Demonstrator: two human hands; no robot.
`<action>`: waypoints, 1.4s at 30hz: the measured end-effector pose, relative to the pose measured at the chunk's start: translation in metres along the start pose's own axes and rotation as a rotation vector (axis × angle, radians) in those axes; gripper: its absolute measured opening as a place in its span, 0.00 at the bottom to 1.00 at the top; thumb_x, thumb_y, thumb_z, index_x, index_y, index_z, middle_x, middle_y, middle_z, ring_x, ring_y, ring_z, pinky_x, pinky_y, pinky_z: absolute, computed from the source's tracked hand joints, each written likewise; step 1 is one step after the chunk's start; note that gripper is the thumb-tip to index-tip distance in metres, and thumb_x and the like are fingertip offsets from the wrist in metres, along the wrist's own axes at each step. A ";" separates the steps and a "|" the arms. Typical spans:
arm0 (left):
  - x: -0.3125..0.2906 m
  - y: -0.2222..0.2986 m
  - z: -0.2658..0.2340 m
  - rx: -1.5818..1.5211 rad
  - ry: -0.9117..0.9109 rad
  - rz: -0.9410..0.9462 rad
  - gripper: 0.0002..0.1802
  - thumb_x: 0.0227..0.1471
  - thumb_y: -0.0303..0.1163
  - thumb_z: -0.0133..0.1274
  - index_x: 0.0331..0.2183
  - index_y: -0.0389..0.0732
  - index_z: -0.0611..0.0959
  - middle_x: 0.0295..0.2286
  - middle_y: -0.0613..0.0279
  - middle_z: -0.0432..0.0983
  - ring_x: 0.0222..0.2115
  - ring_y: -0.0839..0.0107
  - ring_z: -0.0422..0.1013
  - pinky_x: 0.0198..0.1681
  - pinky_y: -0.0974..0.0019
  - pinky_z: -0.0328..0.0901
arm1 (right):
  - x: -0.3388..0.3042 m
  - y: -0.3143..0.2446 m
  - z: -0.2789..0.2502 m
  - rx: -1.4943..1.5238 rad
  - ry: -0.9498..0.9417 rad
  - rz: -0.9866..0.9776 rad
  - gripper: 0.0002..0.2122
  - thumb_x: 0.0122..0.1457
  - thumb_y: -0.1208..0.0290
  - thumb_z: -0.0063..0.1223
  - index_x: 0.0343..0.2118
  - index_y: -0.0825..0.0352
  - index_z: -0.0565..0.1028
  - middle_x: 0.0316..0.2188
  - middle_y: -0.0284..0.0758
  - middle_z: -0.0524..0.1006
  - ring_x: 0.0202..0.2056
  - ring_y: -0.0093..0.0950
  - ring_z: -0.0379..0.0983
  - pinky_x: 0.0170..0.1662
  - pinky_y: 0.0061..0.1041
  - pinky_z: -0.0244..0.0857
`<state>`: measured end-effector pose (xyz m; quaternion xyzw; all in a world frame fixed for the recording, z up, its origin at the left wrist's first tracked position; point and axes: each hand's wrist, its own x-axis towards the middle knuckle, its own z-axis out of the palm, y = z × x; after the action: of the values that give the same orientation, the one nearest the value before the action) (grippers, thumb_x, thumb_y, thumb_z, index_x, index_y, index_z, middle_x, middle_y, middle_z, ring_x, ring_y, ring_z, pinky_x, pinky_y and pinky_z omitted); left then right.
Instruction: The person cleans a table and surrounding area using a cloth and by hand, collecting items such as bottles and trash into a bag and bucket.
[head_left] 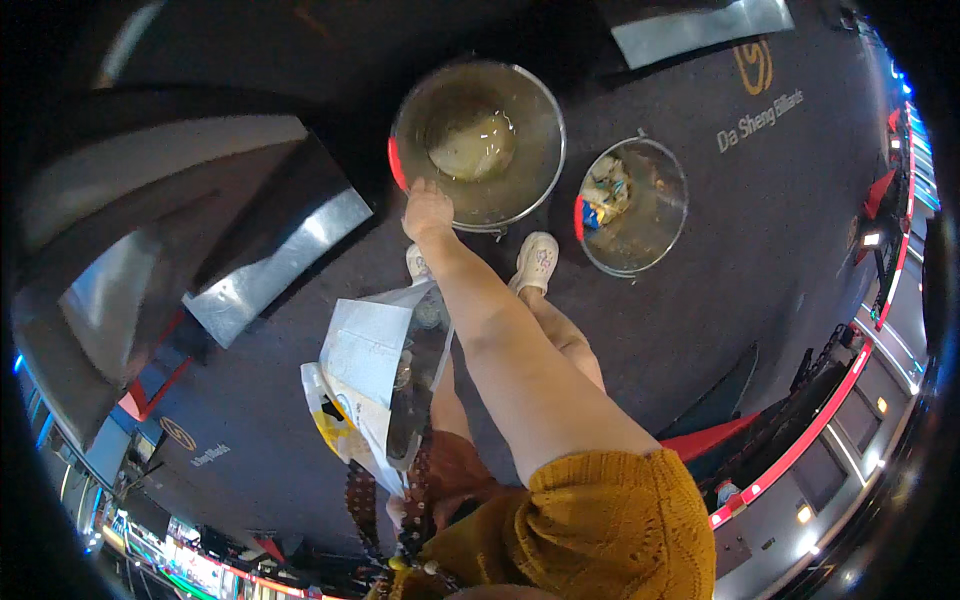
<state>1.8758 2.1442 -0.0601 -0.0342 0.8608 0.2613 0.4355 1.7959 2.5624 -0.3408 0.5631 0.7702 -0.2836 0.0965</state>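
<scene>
My right hand (428, 211) reaches forward to the near left rim of a large metal bucket (540, 165). Its fingers curl over the rim beside a red strip. Pale, wet-looking liquid or residue covers the bucket's bottom. Low at the left, a clear plastic bag (432, 345) hangs against my legs. In it are a white sheet or carton (365, 340) and a white bottle with a yellow label (328, 408). My left hand (397, 508) shows only in part at the bag's lower end and appears to hold it; most of its fingers are hidden.
To the right stands a smaller metal bucket (655, 225) with crumpled waste inside. Dark furniture with a shiny metal base (280, 265) is at the left, and another metal base (700, 30) at the far right. My light clogs (537, 258) stand on dark carpet (700, 330).
</scene>
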 end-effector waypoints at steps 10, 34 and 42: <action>0.004 -0.007 -0.012 0.011 0.058 -0.034 0.14 0.42 0.25 0.51 0.15 0.44 0.62 0.13 0.73 0.56 0.15 0.82 0.52 0.16 0.74 0.48 | 0.008 0.036 -0.055 0.085 0.069 -0.180 0.07 0.47 0.77 0.38 0.27 0.69 0.70 0.21 0.45 0.73 0.25 0.40 0.72 0.29 0.34 0.67; 0.030 0.105 -0.081 -0.250 -0.173 -0.490 0.09 0.48 0.36 0.41 0.30 0.43 0.70 0.24 0.66 0.67 0.22 0.75 0.64 0.24 0.68 0.60 | -0.164 0.179 -0.250 1.133 0.190 0.045 0.08 0.50 0.74 0.47 0.32 0.71 0.70 0.21 0.33 0.72 0.25 0.17 0.65 0.30 0.20 0.61; 0.023 0.116 -0.077 -0.312 -0.175 -0.597 0.15 0.50 0.40 0.37 0.35 0.42 0.72 0.28 0.63 0.71 0.24 0.72 0.68 0.27 0.67 0.63 | -0.160 0.263 -0.264 1.812 0.030 0.137 0.08 0.50 0.74 0.49 0.32 0.72 0.71 0.25 0.28 0.72 0.26 0.15 0.65 0.30 0.17 0.61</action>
<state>1.7720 2.2112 0.0084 -0.3281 0.7220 0.2528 0.5542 2.1392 2.6300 -0.1360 0.4715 0.2184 -0.7670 -0.3764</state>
